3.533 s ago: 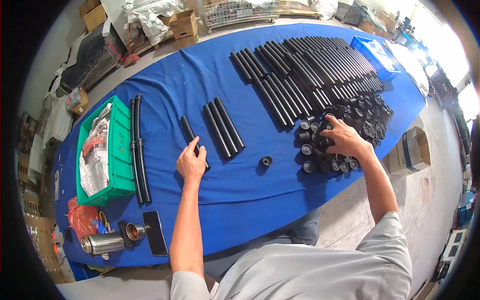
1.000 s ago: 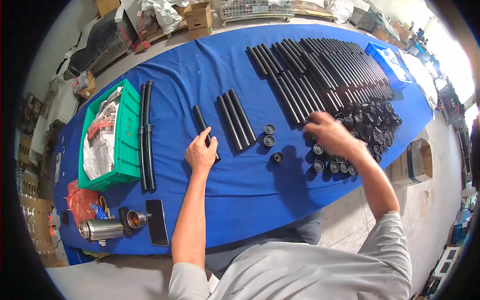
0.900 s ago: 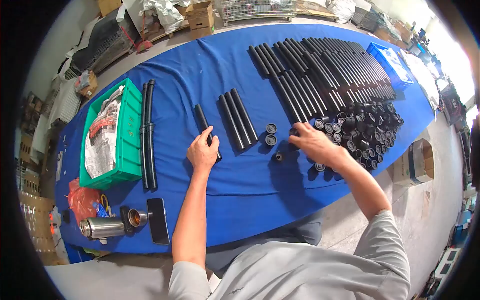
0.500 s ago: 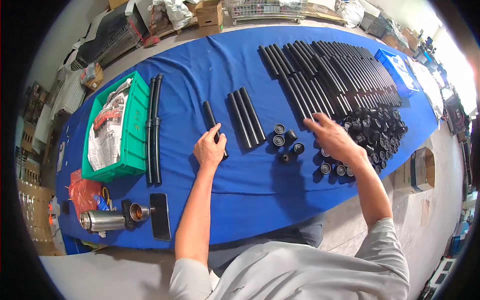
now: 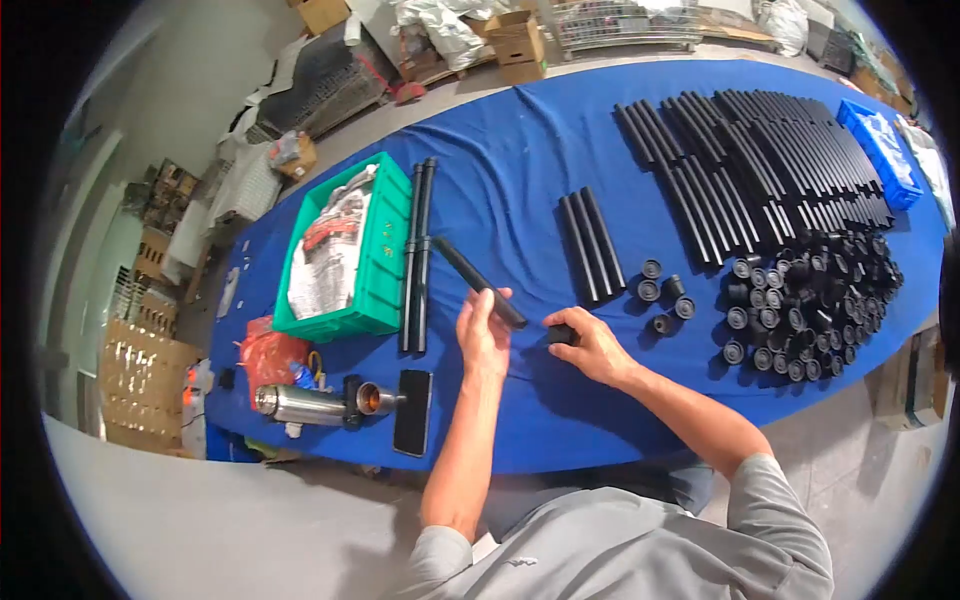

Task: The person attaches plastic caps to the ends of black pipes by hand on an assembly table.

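My left hand (image 5: 485, 335) is closed around the lower part of a black tube (image 5: 470, 272), which slants with its near end pointing right. Close by on the right, my right hand (image 5: 592, 348) grips a black cap (image 5: 562, 334) between thumb and fingers. A small space separates the cap from the tube's end. Beyond the hands lie three loose black tubes (image 5: 592, 245) side by side, and several caps (image 5: 648, 290) stand in a small group to their right. A larger heap of caps (image 5: 795, 318) sits farther right.
Rows of black tubes (image 5: 760, 150) cover the far right of the blue cloth (image 5: 500, 180). A blue tray (image 5: 880, 150) stands beyond. At left are a green crate (image 5: 378, 250), joined tubes (image 5: 417, 260), a steel flask (image 5: 305, 405), a cup (image 5: 375, 398) and a phone (image 5: 413, 412).
My right hand has come from beside the cap heap toward my left hand, now with a cap in it. My left hand has lifted and tilted the tube. The camera view has turned left.
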Demonstrator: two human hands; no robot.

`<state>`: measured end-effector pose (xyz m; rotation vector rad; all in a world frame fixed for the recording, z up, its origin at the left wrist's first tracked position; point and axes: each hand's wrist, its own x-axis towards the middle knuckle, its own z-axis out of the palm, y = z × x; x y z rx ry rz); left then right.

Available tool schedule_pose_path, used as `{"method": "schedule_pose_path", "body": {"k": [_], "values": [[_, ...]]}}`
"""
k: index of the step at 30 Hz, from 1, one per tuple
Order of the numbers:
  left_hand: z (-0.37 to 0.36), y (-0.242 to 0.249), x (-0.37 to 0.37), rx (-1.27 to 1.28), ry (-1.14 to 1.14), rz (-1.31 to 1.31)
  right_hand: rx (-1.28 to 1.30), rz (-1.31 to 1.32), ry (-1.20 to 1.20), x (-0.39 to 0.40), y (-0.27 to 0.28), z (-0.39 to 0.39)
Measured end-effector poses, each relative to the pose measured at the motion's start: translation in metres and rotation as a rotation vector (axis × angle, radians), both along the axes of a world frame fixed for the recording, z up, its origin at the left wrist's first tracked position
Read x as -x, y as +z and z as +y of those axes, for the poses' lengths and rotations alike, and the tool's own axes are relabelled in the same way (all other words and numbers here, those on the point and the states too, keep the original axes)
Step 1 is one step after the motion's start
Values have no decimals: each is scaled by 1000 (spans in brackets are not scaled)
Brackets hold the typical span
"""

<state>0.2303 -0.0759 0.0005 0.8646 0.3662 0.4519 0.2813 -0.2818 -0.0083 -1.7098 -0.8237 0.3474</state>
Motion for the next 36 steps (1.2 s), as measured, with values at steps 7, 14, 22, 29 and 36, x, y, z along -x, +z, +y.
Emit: {"method": "schedule_pose_path", "body": {"k": [7, 14, 22, 29, 36], "values": [[-37, 27, 55, 419, -53, -39, -40, 214, 115, -3, 6, -13], [-69, 52, 74, 405, 29, 42, 154, -588, -118, 4, -8, -9], [-83, 56, 88, 329, 51, 119, 230, -566, -113, -1, -20, -8], [-74, 64, 105, 399, -3, 155, 63, -636, -158, 4, 18, -23], [-101, 91, 142, 703, -224, 287, -250, -469, 190, 32, 17, -20]]}}
